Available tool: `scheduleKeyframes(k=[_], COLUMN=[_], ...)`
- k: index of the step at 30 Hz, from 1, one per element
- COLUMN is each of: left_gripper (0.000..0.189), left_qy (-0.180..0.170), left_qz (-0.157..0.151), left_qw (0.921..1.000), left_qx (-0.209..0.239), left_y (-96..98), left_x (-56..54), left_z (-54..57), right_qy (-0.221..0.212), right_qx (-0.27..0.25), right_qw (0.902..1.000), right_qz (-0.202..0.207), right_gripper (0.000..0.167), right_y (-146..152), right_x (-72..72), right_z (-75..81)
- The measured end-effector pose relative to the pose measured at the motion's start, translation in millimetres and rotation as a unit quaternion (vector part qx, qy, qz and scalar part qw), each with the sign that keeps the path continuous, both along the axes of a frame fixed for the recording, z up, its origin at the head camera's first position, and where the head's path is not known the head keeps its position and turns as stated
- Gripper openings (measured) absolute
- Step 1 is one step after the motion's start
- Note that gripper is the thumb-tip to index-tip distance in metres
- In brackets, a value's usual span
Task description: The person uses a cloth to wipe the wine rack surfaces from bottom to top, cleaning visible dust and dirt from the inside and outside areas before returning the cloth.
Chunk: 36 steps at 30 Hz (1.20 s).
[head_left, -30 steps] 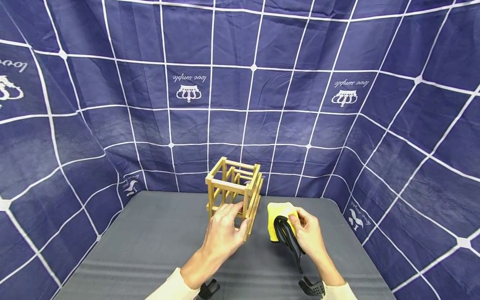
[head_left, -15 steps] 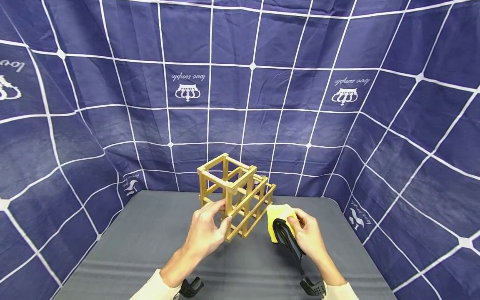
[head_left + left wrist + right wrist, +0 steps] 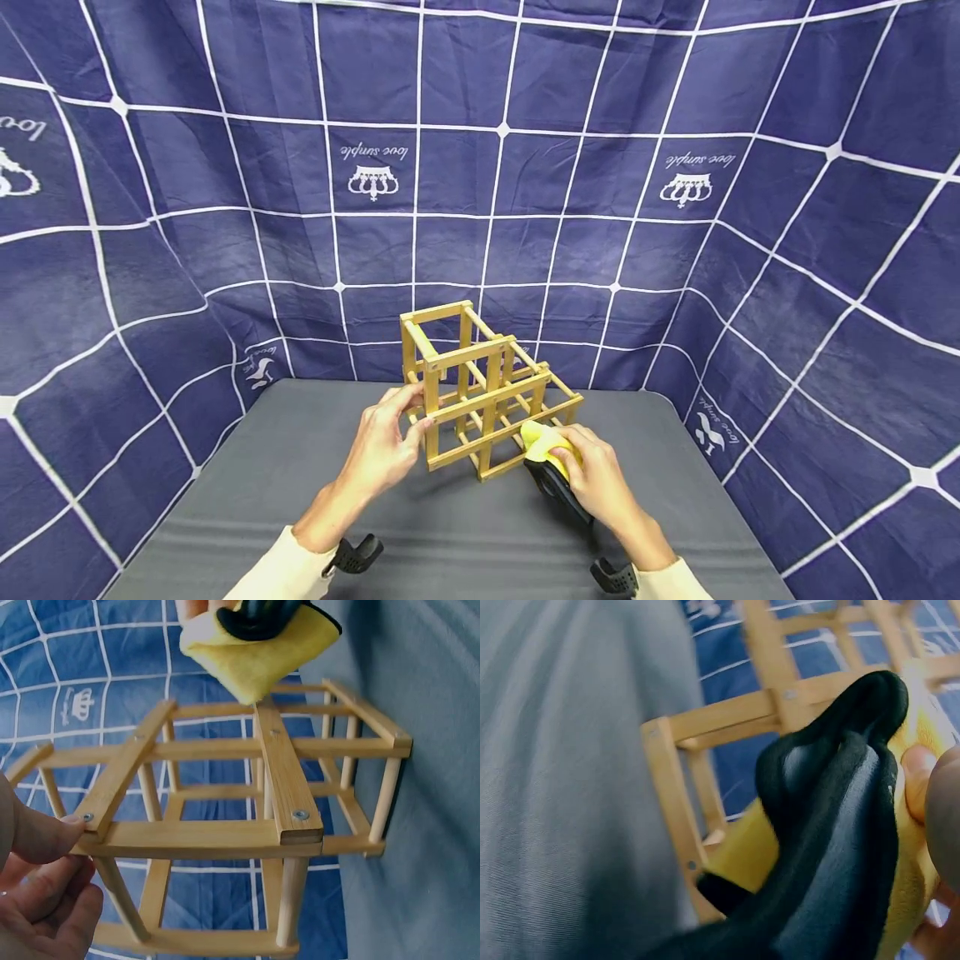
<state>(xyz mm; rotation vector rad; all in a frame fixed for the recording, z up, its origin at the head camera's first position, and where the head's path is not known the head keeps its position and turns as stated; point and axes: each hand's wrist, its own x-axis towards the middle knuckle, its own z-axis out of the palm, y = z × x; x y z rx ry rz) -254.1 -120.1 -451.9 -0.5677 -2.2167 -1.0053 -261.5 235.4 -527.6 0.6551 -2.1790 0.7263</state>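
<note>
A stepped wooden rack [image 3: 491, 400] of light slats and round dowels stands on the grey surface. My left hand [image 3: 382, 437] pinches its near left upright post, thumb on the front side and fingers behind, as the left wrist view also shows. My right hand [image 3: 596, 475] grips a folded yellow cloth [image 3: 542, 440] with a dark grey side and black edging, bunched between thumb and fingers. In the left wrist view a corner of the yellow cloth [image 3: 259, 667] overlaps one of the rack's slats. Black folds of the cloth [image 3: 832, 802] hang down below the right hand.
Blue curtain fabric [image 3: 465, 183] with white grid lines rises behind and on both sides of the grey-covered table [image 3: 300, 467]. Each wrist wears a black strap mount [image 3: 358, 554]. The rack's lower steps extend toward the right.
My left hand has swung the rack round, moving left, so its stepped side now faces forward. The right hand has brought the yellow cloth left, up to the rack's lower right part.
</note>
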Motion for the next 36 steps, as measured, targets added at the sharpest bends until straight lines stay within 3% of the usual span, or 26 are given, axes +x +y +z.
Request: scheduleKeyframes(k=[4, 10, 15, 21, 24, 29, 36], left_gripper=[0.050, 0.046, 0.044, 0.042, 0.042, 0.039, 0.040], left_qy=[-0.003, -0.019, -0.041, -0.054, -0.053, -0.057, -0.056], left_qz=[-0.011, -0.025, -0.033, -0.022, -0.007, 0.021, 0.020], left_qw=[0.9999, 0.9995, 0.9983, 0.9969, 0.9960, 0.9922, 0.9855], left_qx=[0.004, 0.009, 0.024, 0.052, 0.072, 0.109, 0.159], left_y=[-4.1, -7.1, -7.8, -3.9, 0.9, 8.0, 10.9], left_x=[-5.6, -14.8, -21.9, -20.1, -17.5, -18.7, -23.7], left_z=[-0.7, -1.6, -0.1, -4.4, -7.4, -6.5, -6.7], right_qy=[0.053, 0.050, -0.036, -0.164, -0.176, -0.119, -0.075], right_qx=[0.086, 0.189, 0.243, 0.283, 0.282, 0.279, 0.282], right_qw=[0.9948, 0.9775, 0.9573, 0.9348, 0.9337, 0.9443, 0.9506], right_qz=[0.018, 0.081, 0.153, 0.140, 0.132, 0.128, 0.105], right_gripper=[0.032, 0.032, 0.027, 0.034, 0.041, 0.033, 0.030], right_y=[-7, -27, -47, -58, -60, -67, -67], right_x=[-2.7, -7.3, -13.5, -11.8, -10.4, -17.2, -26.4], right_z=[-9.9, -19.2, -24.1, -34.8, -38.0, -43.7, -44.4])
